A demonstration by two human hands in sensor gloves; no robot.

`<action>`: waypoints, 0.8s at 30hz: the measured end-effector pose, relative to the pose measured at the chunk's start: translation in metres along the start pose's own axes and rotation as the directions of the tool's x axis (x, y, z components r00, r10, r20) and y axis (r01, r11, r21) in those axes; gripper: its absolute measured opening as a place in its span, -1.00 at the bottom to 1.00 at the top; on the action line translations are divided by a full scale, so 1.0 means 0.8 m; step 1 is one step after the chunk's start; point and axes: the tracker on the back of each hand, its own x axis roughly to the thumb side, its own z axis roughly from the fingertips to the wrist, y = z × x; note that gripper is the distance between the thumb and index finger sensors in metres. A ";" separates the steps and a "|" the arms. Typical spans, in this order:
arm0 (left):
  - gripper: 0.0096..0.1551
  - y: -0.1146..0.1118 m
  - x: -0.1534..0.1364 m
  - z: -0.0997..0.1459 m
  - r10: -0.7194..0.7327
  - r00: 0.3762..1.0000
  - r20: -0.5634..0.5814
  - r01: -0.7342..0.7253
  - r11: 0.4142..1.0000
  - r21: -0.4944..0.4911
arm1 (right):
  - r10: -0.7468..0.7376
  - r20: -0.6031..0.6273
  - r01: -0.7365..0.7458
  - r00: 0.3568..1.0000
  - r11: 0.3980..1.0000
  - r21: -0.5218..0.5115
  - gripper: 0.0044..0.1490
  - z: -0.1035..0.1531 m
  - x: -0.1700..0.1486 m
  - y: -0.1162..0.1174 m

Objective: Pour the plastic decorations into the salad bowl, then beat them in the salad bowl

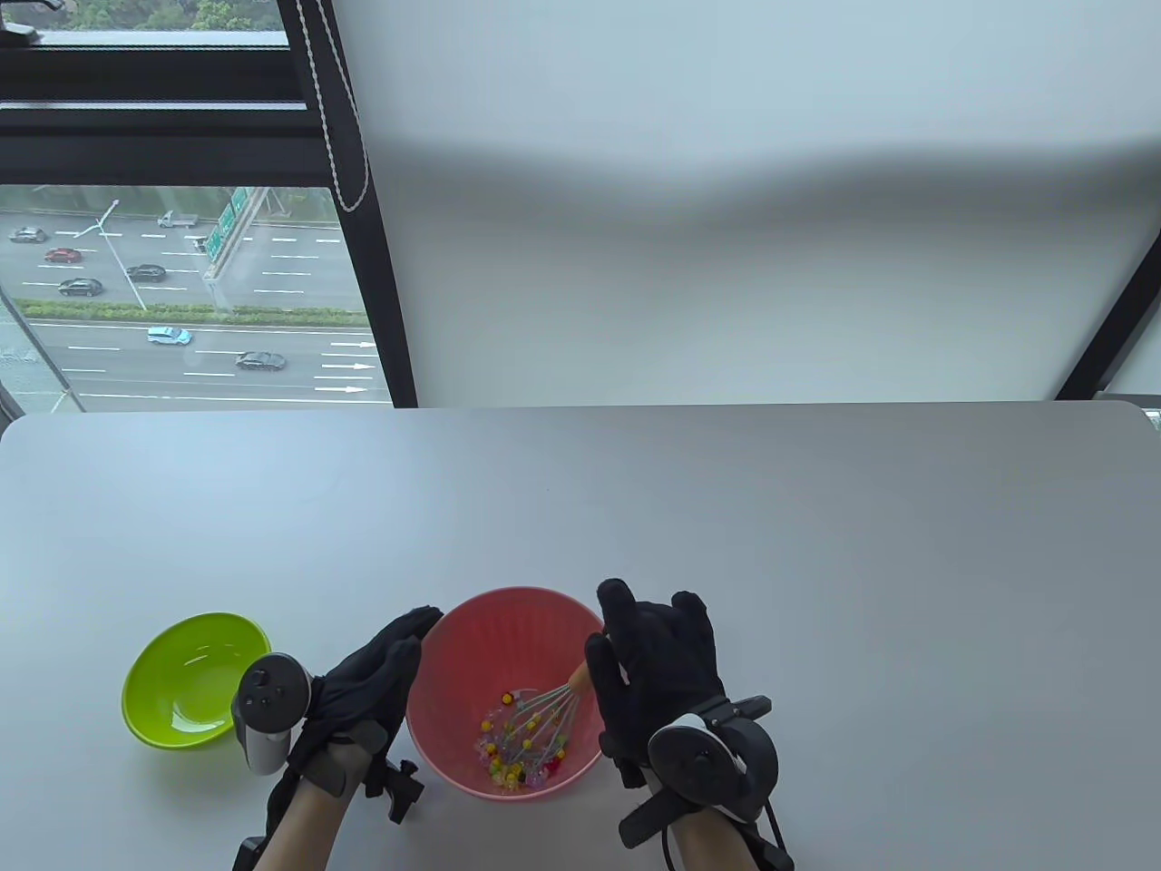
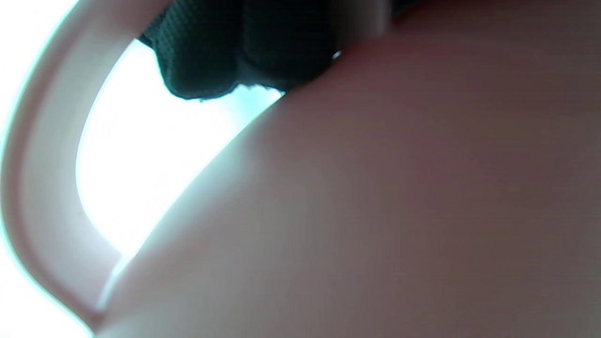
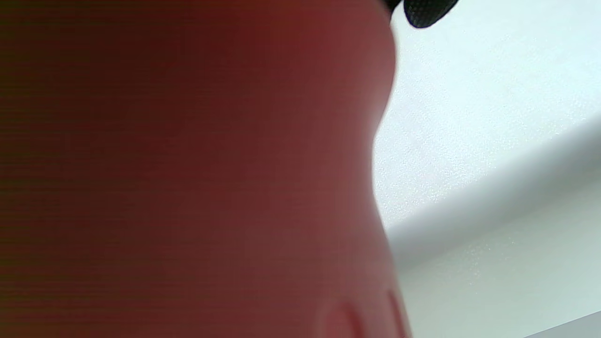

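Observation:
A pink salad bowl (image 1: 472, 635) stands near the table's front edge, with small coloured plastic decorations (image 1: 512, 762) on its bottom. A wire whisk (image 1: 544, 721) reaches down among them, its orange handle gripped by my right hand (image 1: 648, 658) at the bowl's right rim. My left hand (image 1: 381, 671) lies with straight fingers against the bowl's left outer wall. In the left wrist view the pink bowl wall (image 2: 399, 211) fills most of the frame, with gloved fingertips (image 2: 235, 51) on it. The right wrist view shows the bowl's outer wall (image 3: 188, 164) very close.
A lime green bowl (image 1: 195, 680), with nothing in it, sits to the left of the left hand. The grey table (image 1: 816, 544) stretches back to a white wall and a window.

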 end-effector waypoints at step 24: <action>-0.31 0.000 -0.001 0.000 0.004 1.000 -0.002 -0.004 1.000 0.001 | 0.098 0.054 -0.095 0.994 0.994 -0.052 -0.32 0.002 0.006 0.000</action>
